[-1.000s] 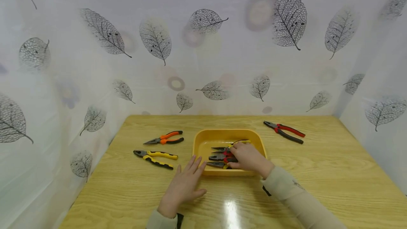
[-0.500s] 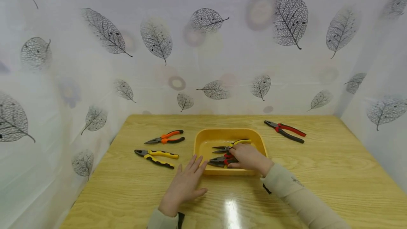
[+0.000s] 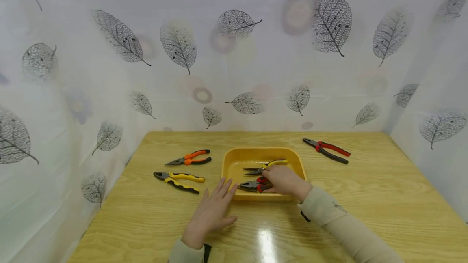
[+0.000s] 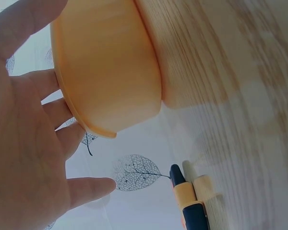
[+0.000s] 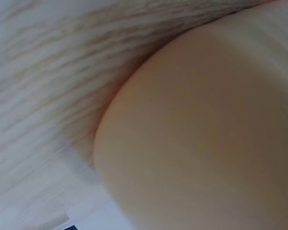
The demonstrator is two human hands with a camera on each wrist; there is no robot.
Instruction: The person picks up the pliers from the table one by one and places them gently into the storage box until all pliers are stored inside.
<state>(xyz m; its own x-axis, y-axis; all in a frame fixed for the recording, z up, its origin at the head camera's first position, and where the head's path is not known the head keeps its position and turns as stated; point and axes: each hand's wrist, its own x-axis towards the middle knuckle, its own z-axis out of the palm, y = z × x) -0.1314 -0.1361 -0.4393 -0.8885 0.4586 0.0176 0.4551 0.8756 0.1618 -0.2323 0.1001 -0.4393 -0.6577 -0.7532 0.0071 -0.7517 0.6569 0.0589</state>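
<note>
A yellow plastic tray [image 3: 234, 155] stands mid-table with several pliers inside. My right hand [image 3: 283, 180] reaches over its right side and holds the red-and-black pliers [image 3: 262, 180] by the handles, which it mostly hides. Those pliers lie over another pair at the tray's near side, largely covered. Yellow-handled long-nose pliers [image 3: 256, 171] lie behind them, partly under the fingers. My left hand [image 3: 212, 212] is spread, its straight fingertips at the tray's near-left rim. In the left wrist view those fingers meet the tray wall [image 4: 110, 62]. The right wrist view shows only tray wall [image 5: 197, 134] and tabletop.
Left of the tray lie orange-and-black long-nose pliers [image 3: 188, 159] and yellow-and-black pliers [image 3: 179, 180]. Red-and-black pliers [image 3: 325, 149] lie at the back right. A leaf-patterned curtain [image 3: 256, 72] hangs behind the wooden table [image 3: 365, 198].
The red-and-black pliers in the tray have shifted toward the near side under my right hand, now overlapping the pair there. My left hand has stayed in place.
</note>
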